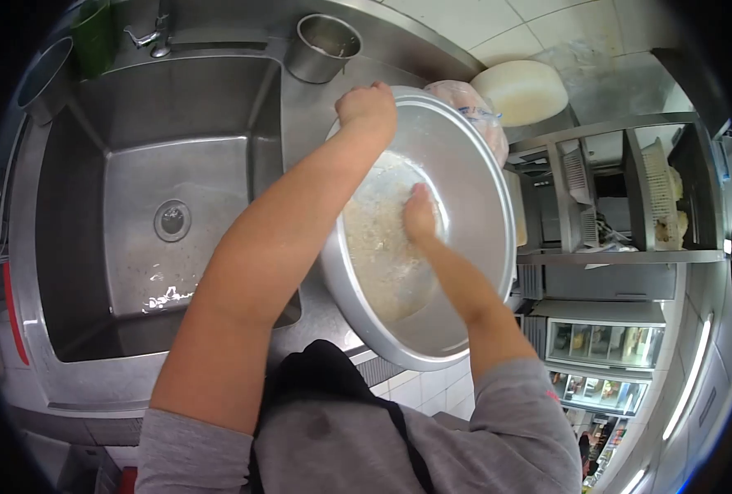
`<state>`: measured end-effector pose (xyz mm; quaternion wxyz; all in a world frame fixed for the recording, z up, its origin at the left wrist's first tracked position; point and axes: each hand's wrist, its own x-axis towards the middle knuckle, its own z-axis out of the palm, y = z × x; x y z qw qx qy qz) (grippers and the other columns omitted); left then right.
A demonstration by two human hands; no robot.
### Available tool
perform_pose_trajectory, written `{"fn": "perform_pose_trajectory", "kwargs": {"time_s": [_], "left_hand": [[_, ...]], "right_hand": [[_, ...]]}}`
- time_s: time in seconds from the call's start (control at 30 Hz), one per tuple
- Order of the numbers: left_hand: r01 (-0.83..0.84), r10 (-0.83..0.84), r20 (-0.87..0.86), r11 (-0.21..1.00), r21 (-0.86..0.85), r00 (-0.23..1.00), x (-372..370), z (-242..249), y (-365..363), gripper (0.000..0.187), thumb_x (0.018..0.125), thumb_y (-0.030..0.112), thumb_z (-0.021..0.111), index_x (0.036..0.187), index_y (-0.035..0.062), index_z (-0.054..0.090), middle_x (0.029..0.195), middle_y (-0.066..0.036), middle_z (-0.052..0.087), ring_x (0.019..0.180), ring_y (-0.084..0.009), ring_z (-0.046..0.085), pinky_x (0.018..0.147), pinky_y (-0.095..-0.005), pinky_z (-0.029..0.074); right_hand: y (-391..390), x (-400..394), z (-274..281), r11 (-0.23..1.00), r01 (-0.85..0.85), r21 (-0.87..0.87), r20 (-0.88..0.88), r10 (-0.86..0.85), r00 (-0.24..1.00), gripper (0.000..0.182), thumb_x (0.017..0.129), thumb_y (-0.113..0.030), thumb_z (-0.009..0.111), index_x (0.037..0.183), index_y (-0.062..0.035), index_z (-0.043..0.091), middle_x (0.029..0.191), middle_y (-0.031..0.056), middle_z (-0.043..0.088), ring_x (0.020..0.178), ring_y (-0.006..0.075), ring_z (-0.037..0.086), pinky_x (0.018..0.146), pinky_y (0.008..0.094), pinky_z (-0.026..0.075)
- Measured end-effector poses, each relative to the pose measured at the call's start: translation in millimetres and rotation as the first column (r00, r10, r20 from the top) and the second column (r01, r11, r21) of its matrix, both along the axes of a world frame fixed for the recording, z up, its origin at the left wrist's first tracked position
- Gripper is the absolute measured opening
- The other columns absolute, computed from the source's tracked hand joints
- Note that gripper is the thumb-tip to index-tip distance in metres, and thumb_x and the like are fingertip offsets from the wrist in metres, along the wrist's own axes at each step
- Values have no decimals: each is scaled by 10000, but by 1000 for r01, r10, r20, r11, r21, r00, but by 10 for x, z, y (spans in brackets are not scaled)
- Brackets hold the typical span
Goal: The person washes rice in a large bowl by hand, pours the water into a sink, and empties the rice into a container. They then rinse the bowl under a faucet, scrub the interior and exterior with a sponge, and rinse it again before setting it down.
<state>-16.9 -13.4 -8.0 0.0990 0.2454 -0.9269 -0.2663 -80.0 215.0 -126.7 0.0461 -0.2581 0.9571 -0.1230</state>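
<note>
A large round metal pot (481,272) tilts toward the sink side, with pale grains and cloudy liquid (386,255) gathered low inside it. My left hand (368,109) is closed on the pot's far rim. Inside the pot, my right hand (419,216) reaches down to the edge of the grains; its fingers point away from me, partly blurred, and whether they hold anything is unclear.
To the left is a steel sink (177,165) with a drain and a faucet (160,39). A small metal container (323,49) stands behind the pot, near a plastic bag (485,132) and a round white block (521,92). Metal shelves (621,257) are at right.
</note>
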Motion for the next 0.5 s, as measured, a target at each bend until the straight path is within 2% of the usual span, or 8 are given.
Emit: {"fn": "perform_pose_trajectory", "kwargs": {"time_s": [0.03, 0.13, 0.17, 0.3, 0.37, 0.4, 0.47, 0.5], "left_hand": [[-2, 2, 13, 1000, -14, 1000, 15, 16, 14, 267, 746, 64, 507, 1007, 18, 480, 920, -163, 592, 868, -276, 584, 693, -366, 482], [-32, 30, 33, 997, 63, 999, 24, 44, -12, 269, 742, 67, 512, 1004, 18, 480, 938, -161, 588, 865, -271, 584, 689, -358, 482], [-7, 6, 22, 998, 55, 1000, 7, 46, -23, 270, 737, 66, 516, 1001, 17, 481, 945, -162, 586, 871, -271, 583, 687, -356, 482], [37, -38, 2, 999, 31, 999, 10, 30, -9, 273, 731, 66, 524, 997, 21, 483, 947, -161, 585, 877, -267, 583, 688, -353, 482], [50, -51, 22, 998, 32, 998, 14, 1, 0, 271, 731, 66, 523, 995, 20, 484, 935, -158, 589, 874, -263, 584, 685, -352, 483], [57, -57, 21, 998, 28, 998, 10, 28, -11, 269, 731, 67, 523, 993, 20, 484, 923, -155, 593, 872, -258, 585, 682, -350, 484], [36, -36, -9, 999, 14, 999, -9, 3, 3, 266, 730, 68, 523, 989, 20, 484, 912, -152, 597, 864, -258, 587, 675, -348, 485], [21, -21, -29, 1000, 7, 999, -20, -5, 0, 263, 729, 68, 524, 984, 19, 485, 901, -149, 600, 857, -257, 590, 669, -345, 487]], "right_hand": [[-63, -118, 28, 996, 14, 93, -18, -12, 1000, 444, 822, -122, 348, 1226, 58, 317, 1245, 224, 355, 1161, 352, 332, 981, 392, 256], [42, 174, -209, 999, -41, 26, -135, 44, 990, 462, 809, -106, 371, 1236, 57, 313, 1278, 228, 319, 1186, 357, 310, 997, 399, 239], [191, 414, -325, 931, -359, 72, -311, 363, 878, 451, 818, -86, 360, 1244, 53, 308, 1301, 218, 296, 1215, 349, 273, 1014, 413, 208], [79, 656, -327, 737, -639, 222, -296, 675, 675, 409, 836, -79, 333, 1225, 48, 334, 1285, 231, 311, 1199, 366, 290, 998, 428, 225], [-179, 197, -166, 894, -436, 108, -258, 448, 856, 406, 843, -101, 336, 1220, 48, 338, 1276, 236, 322, 1187, 365, 308, 987, 418, 244], [-282, 111, -181, 896, -434, 99, -264, 444, 856, 406, 843, -101, 336, 1220, 48, 338, 1276, 236, 322, 1187, 365, 308, 987, 418, 244], [-430, -43, -192, 984, -129, 120, -200, 151, 968, 411, 854, -134, 330, 1217, 60, 336, 1264, 235, 340, 1180, 362, 317, 986, 414, 244], [-368, 130, -266, 954, -151, 259, -285, 225, 932, 420, 847, -128, 324, 1217, 72, 328, 1272, 229, 333, 1193, 360, 301, 998, 401, 229]]}}
